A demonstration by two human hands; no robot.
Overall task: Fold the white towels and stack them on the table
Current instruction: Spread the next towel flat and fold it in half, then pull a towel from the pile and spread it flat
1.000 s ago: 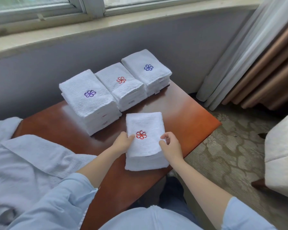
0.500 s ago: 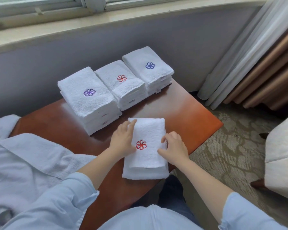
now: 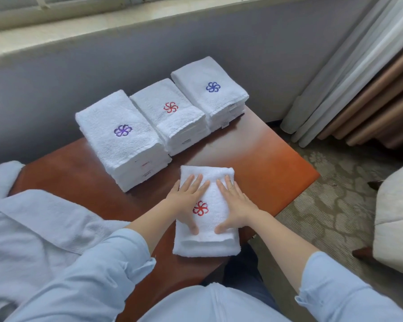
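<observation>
A folded white towel with a red flower mark (image 3: 209,219) lies on a second folded towel at the near edge of the brown wooden table (image 3: 265,163). My left hand (image 3: 187,198) presses flat on its left half, fingers straight. My right hand (image 3: 234,202) presses flat on its right half, fingers straight too. Behind stand three stacks of folded towels: one with a purple flower (image 3: 121,135), one with a red flower (image 3: 170,112), one with a blue flower (image 3: 209,87).
Unfolded white towels (image 3: 33,219) lie heaped at the left over the table's end. A grey wall runs behind the stacks, with a window sill above. Curtains (image 3: 358,77) hang at the right. A pale armchair (image 3: 396,217) stands on the patterned carpet.
Both hands moved from pinching the top towel's sides to lying flat on it, fingers stretched forward. The camera view has dropped closer to the table.
</observation>
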